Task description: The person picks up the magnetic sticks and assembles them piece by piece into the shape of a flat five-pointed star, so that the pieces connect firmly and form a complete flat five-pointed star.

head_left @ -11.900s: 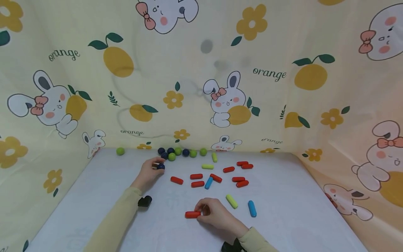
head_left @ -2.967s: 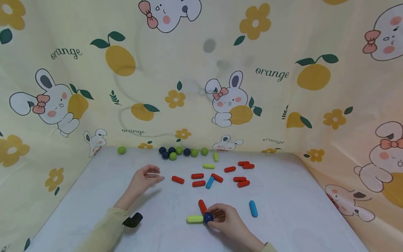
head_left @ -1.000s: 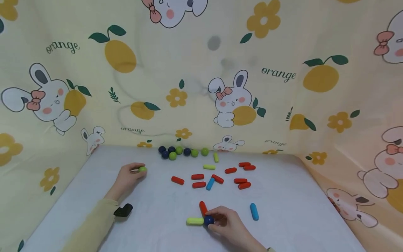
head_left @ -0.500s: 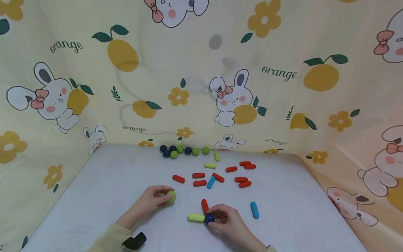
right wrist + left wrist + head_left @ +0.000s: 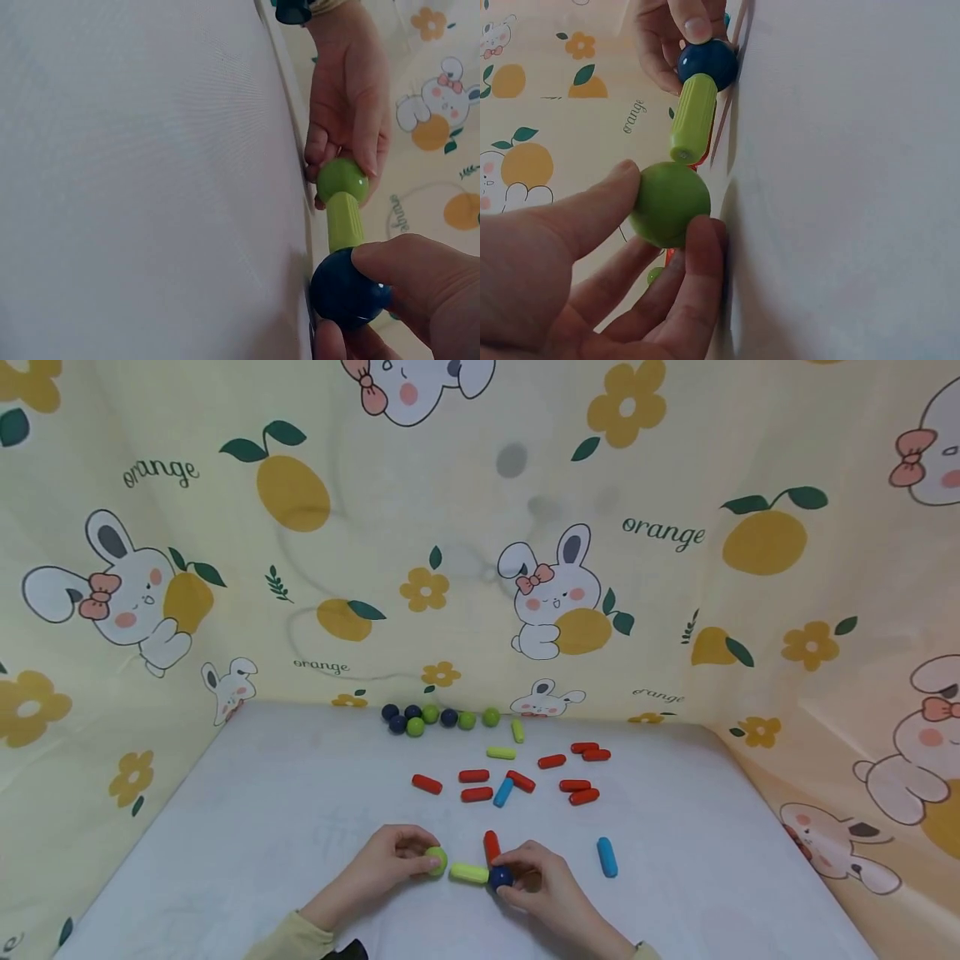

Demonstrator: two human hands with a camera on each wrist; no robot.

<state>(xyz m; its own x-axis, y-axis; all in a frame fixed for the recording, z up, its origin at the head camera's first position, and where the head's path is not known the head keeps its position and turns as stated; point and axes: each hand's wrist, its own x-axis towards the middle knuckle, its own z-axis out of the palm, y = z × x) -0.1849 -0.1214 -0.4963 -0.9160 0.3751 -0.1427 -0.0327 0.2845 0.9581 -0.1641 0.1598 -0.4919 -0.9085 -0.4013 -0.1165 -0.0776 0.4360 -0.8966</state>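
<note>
My left hand (image 5: 384,867) pinches a green ball (image 5: 670,204) between thumb and fingers, low over the table. Just to its right, the free end of a yellow-green rod (image 5: 468,873) points at the ball; in the left wrist view the two nearly meet. That rod's other end meets a dark blue ball (image 5: 348,289), which my right hand (image 5: 553,887) grips with thumb and fingertips. From the same blue ball a red rod (image 5: 491,845) sticks out toward the back of the table.
Several green and dark blue balls (image 5: 448,717) sit along the back edge. In front of them lie several red rods (image 5: 477,794), two yellow-green rods (image 5: 501,752) and a blue rod (image 5: 503,792). Another blue rod (image 5: 607,857) lies right of my right hand. A printed cloth (image 5: 450,527) hangs behind.
The red rod and a yellow-green rod from the table now join the blue ball. My left hand took the green ball from the far left and brought it beside the yellow-green rod.
</note>
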